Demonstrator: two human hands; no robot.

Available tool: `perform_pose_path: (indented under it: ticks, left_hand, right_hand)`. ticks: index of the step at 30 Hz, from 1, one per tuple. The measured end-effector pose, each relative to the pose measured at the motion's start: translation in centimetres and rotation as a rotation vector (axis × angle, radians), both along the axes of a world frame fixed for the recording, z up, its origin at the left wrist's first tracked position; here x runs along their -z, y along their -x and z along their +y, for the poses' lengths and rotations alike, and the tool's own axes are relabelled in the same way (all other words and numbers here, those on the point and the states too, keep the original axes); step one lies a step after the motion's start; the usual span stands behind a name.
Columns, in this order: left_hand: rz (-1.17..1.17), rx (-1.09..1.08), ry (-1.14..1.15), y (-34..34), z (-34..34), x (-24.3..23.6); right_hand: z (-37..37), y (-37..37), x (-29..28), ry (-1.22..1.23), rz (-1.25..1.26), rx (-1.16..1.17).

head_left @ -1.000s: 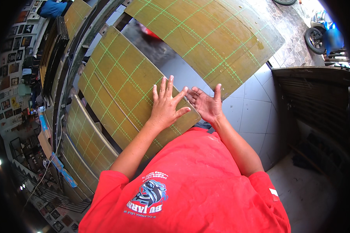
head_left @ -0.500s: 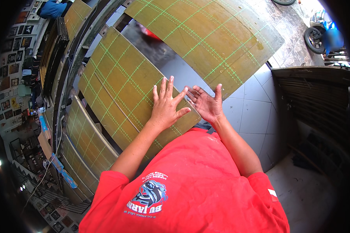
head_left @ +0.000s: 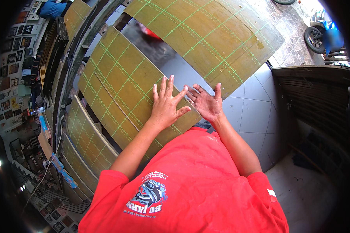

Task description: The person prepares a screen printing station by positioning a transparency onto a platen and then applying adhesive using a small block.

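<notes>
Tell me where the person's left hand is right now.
In the head view, the left hand lies flat, fingers spread, near the lower right corner of the yellow-green gridded panel, just left of the right hand.

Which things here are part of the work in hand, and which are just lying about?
In hand:
left hand flat on the olive gridded panel
right hand at that panel's edge

Lying about:
second gridded panel
motorbike
blue tube
</notes>
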State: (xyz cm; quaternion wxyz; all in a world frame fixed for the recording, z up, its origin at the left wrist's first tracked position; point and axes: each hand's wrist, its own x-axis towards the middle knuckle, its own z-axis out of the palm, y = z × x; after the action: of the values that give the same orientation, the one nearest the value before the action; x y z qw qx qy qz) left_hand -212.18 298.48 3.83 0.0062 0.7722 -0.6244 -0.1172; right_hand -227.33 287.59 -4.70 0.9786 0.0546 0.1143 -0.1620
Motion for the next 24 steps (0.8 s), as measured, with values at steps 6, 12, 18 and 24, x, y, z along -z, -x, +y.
perform_pose_path:
  ticks: [6,12,18,24]
  left_hand:
    - [0.007,-0.006,-0.006,0.0,0.1,-0.1]
    - [0.009,-0.014,-0.004,0.1,0.0,-0.2]
    - [-0.003,-0.011,0.007,0.2,0.0,-0.1]
    - [0.014,-0.015,-0.016,0.1,-0.1,-0.4]
  right_hand:
    - [0.0,-0.2,-0.8,0.036,0.052,-0.002]
    - [0.3,-0.2,-0.4,0.053,0.044,0.058]
    - [-0.5,-1.0,-0.6,0.103,0.026,0.064]
    - [0.1,0.9,0.0,0.143,0.067,0.028]
